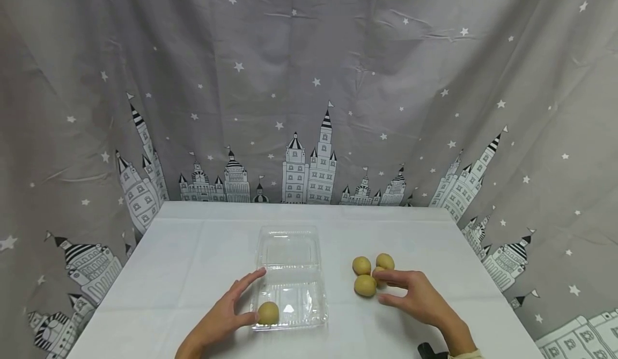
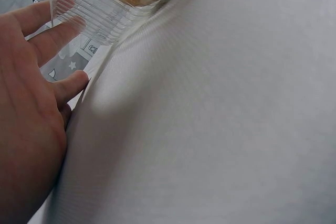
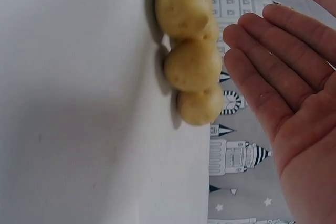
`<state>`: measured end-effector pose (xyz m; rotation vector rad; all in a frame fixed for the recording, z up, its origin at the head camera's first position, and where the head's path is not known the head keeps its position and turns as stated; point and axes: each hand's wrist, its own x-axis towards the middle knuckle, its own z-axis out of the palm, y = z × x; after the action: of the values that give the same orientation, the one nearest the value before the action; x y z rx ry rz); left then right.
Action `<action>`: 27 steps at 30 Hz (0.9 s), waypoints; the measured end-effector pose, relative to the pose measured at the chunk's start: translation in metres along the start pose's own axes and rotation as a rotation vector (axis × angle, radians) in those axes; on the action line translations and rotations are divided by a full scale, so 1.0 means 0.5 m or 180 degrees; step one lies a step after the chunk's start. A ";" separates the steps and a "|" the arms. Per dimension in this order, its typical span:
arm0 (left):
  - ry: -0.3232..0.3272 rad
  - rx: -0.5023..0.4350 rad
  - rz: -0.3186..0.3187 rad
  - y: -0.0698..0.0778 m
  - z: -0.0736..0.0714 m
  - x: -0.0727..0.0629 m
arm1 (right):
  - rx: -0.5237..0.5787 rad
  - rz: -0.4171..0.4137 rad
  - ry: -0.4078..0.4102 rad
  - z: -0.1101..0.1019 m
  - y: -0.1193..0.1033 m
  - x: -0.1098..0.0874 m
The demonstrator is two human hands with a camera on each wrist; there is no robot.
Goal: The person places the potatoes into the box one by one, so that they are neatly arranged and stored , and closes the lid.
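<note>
A clear plastic clamshell box (image 1: 311, 305) lies with its lid (image 1: 288, 247) folded back, away from me. One potato (image 1: 268, 313) sits in the near left corner of its base. My left hand (image 1: 219, 316) is at the box's left side, thumb and fingers spread; in the left wrist view its fingertips (image 2: 65, 27) are right at the ridged plastic wall. To the right of the box, several potatoes (image 1: 365, 286) lie in a tight cluster. My right hand (image 1: 415, 297) hovers at their right side with fingers extended and nothing held, partly covering one potato.
A white cloth (image 1: 212, 257) covers the table. Behind and around it hangs a grey curtain (image 1: 289, 80) printed with castles and stars. A black strap (image 1: 429, 351) shows at my right wrist, near the sleeve cuff (image 1: 465, 354).
</note>
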<state>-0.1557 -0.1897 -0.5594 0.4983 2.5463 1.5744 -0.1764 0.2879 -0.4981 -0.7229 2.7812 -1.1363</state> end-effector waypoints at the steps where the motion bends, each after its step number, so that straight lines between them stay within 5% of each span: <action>1: 0.0001 -0.0001 -0.0009 0.001 0.000 0.000 | -0.0018 0.0027 0.0011 -0.003 0.002 -0.002; 15: 0.0047 -0.0038 0.0164 0.007 -0.006 -0.001 | -0.0162 0.0278 0.0301 -0.037 0.034 -0.010; 27: 0.0060 -0.0061 0.0175 -0.001 0.002 0.004 | -0.0095 0.0160 0.0556 -0.048 0.094 0.002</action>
<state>-0.1574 -0.1883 -0.5603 0.5585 2.5499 1.6273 -0.2015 0.3322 -0.5124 -0.5784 2.9464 -1.2062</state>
